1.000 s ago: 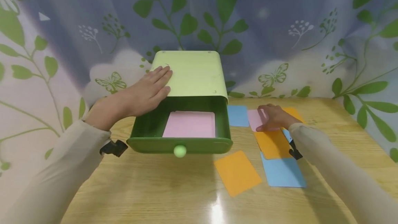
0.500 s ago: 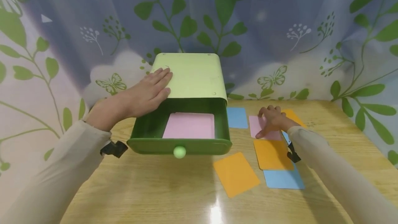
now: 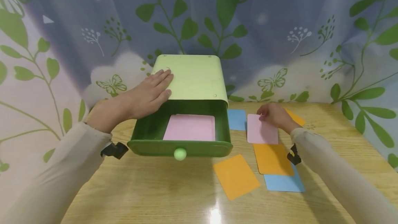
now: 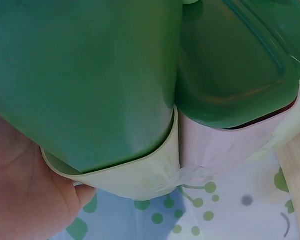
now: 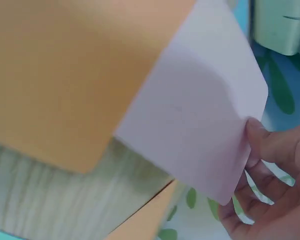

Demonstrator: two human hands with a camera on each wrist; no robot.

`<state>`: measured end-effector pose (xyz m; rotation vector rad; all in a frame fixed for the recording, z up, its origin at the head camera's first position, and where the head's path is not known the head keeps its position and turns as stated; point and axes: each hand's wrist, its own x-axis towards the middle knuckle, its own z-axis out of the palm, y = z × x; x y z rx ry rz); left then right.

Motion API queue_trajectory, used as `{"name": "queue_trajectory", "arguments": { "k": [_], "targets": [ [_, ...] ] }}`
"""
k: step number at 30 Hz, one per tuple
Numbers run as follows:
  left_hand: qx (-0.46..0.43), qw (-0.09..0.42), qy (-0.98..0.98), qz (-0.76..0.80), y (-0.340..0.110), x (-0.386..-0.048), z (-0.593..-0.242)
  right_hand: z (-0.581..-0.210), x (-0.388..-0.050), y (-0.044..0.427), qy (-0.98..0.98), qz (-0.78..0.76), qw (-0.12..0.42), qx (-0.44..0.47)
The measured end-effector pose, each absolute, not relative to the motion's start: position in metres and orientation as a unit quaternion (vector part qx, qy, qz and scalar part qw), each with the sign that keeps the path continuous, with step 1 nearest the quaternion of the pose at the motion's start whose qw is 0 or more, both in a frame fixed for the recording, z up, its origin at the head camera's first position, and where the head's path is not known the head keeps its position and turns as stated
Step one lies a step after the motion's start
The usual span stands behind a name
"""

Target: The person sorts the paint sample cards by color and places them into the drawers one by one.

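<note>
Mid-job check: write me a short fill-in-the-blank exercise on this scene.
The pinched card in the right hand is coloured ____.
The left hand lies on the casing of an open drawer coloured dark ____.
In the head view, the lowest card on the table is coloured ____.
Missing words: pink; green; orange.

Soft light fills the head view, with glare on the worktop at bottom centre. The left wrist view is dimmer; the right blurs at left, shadow crossing its pink card.
</note>
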<state>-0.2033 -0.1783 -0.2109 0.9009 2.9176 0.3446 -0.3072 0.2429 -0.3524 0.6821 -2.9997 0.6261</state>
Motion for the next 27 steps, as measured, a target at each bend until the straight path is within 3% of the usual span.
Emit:
{"name": "queue_trajectory", "arguments": {
  "k": [6,18,27],
  "targets": [
    [0.292,0.035,0.949,0.113,-0.177,-0.203,-0.211,-0.335,-0.304,0.246,-0.956,0.207,0.01,0.207],
    [0.29,0.037,0.95,0.112,-0.178,-0.203,-0.21,-0.301,-0.285,0.26,-0.954,0.259,-0.041,0.146],
    [0.291,0.036,0.949,0.116,-0.178,-0.203,-0.211,-0.302,-0.265,0.284,-0.917,0.383,-0.091,0.062]
  ]
}}
